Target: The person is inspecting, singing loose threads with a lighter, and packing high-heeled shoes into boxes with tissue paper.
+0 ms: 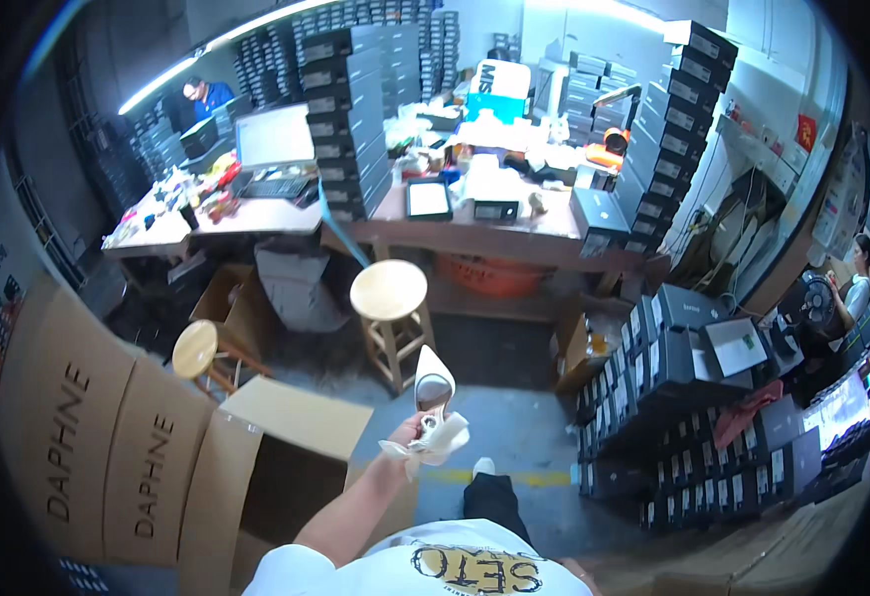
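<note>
My left hand (408, 434) is closed round a pointed white shoe (432, 369), held out in front of my body over the floor. The shoe's toe points away from me and its opening shows. Crumpled white tissue paper (444, 438) hangs about its rear part, covering much of it and some of my fingers. My right hand is out of the picture.
Wooden stools (388, 290) stand ahead, before a cluttered workbench (415, 209). An open cardboard carton (301, 412) is at my left beside large cartons (77, 427). Stacked dark shoeboxes (653, 397) line my right. Other people are farther off, left and right.
</note>
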A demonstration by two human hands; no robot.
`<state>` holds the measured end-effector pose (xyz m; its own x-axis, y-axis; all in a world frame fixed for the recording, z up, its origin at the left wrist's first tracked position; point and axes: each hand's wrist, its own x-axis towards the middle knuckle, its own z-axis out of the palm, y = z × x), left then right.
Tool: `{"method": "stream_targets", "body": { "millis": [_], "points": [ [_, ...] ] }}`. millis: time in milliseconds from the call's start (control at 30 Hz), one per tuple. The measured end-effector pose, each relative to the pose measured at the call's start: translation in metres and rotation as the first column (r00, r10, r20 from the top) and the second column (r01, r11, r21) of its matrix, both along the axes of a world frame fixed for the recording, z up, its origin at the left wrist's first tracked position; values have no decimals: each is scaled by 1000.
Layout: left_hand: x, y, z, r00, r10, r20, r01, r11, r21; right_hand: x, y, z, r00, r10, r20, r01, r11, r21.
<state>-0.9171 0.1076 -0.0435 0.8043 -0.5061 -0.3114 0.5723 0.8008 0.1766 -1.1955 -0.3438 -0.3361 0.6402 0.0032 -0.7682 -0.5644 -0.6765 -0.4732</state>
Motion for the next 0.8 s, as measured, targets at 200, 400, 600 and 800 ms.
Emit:
{"method": "stream_targets", "body": {
  "millis": [200,400,600,800],
  "points": [
    [161,-57,-33,987,57,-148,-43,994,96,288,19,91,892,-431,137,394,889,234],
    [250,-44,-25,987,56,-148,-58,998,-6,486,72,146,987,-159,30,129,885,448],
    [354,15,-66,973,227,-46,-210,950,233,654,133,173,986,-147,73,86,841,534],
    [529,6,-10,973,219,77,-231,951,206,809,135,212,958,-281,62,181,756,630]
  ]
}}
